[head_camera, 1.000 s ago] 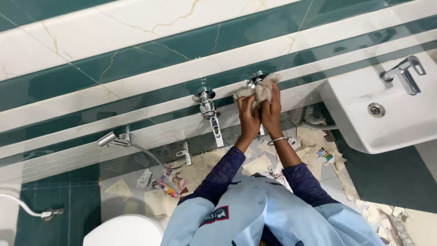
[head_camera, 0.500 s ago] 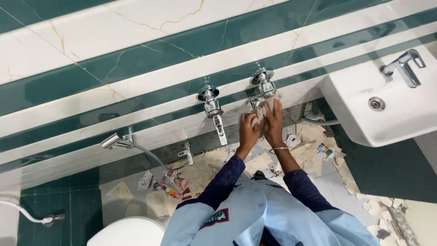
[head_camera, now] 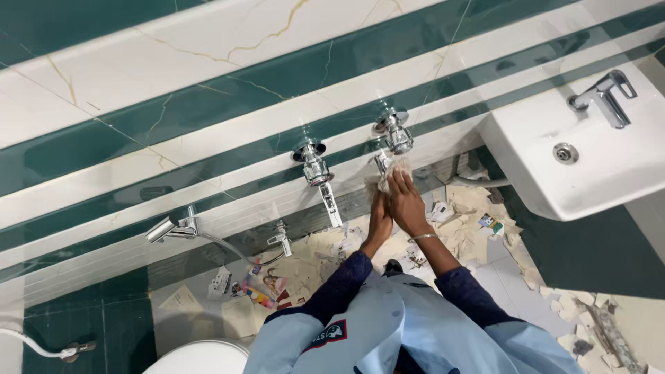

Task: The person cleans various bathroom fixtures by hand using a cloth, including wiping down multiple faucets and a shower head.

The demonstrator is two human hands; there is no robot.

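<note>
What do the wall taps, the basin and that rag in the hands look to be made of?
Taps: shiny chromed metal, judging by the mirror-like glints. Basin: probably glazed white ceramic, smooth and glossy. Rag: pale woven cloth, crumpled and matte, pressed between left hand and right hand.

A bathroom — tiled wall (head_camera: 208, 41), chrome taps (head_camera: 315, 166), washbasin (head_camera: 596, 173), toilet (head_camera: 201, 357).

Glossy chrome tap (head_camera: 392, 131), nubby beige cloth (head_camera: 385, 177), polished marble-look wall tiles (head_camera: 208, 41).
</note>
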